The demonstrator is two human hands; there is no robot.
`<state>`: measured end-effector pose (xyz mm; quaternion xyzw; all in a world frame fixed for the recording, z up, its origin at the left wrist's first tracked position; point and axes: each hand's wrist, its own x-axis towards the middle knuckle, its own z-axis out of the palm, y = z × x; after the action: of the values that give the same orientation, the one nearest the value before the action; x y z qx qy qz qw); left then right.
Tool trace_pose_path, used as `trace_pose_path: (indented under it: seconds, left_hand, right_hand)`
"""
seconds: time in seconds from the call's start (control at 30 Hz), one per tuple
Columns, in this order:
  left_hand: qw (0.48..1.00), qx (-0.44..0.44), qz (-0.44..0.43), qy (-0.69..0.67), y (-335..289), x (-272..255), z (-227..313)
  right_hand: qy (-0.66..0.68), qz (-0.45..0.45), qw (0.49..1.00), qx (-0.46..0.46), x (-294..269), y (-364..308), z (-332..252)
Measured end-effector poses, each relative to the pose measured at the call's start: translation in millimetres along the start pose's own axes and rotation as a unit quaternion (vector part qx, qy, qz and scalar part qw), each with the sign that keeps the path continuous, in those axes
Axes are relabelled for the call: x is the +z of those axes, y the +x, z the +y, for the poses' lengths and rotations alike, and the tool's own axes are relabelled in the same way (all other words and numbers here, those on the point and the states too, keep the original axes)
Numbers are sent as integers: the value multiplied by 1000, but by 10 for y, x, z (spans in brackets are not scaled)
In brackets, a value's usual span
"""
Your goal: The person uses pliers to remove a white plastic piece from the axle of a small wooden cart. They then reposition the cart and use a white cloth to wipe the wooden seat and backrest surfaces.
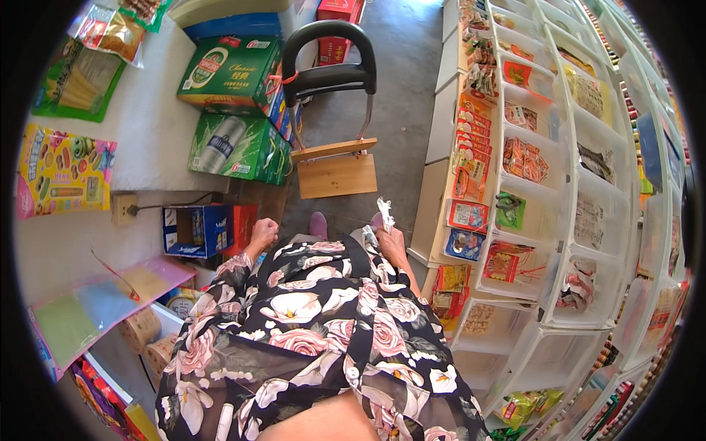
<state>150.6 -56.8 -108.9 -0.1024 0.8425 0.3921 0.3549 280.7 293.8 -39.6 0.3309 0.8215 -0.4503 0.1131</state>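
Observation:
My left hand (263, 234) hangs in front of my body on the left, its fingers curled into a loose fist, with nothing showing in them. Lower right of the picture's middle, my right hand (391, 244) is closed round a crumpled white strip (385, 214). The strip's ragged end sticks up past my fingers; whether it is tissue, cloth or thin plastic I cannot tell. Both hands are held apart, at the sides of my flowered black clothing. Ahead on the floor stands a frame with a black curved handle (329, 77) and wooden boards (338, 176).
Snack packets fill clear plastic bins (526, 158) along the right. Green drink cartons (234, 77) are stacked at the left, beside a white counter (151, 110). An open blue box (193, 229) sits near my left hand. Grey floor (404, 81) runs ahead between them.

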Motion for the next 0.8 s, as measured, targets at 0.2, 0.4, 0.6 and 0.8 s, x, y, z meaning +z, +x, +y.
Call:
trace_pose_path:
  seconds: [0.2,0.4,0.6,0.8]
  left_hand:
    - [974,187,94,89,53,-11,-193]
    - [986,105,71,107,6,76,122]
    - [969,190,120,106,121,156,175]
    - [968,159,135,140,259,196,334]
  right_hand:
    - [-80,28,981,-175,64,213,169]
    - [-21,-42,994,-98,-61,486,95]
    - [-62,0,982,-177,-210,654,-21]
    - [67,-43,997,-15,-252,697,11]
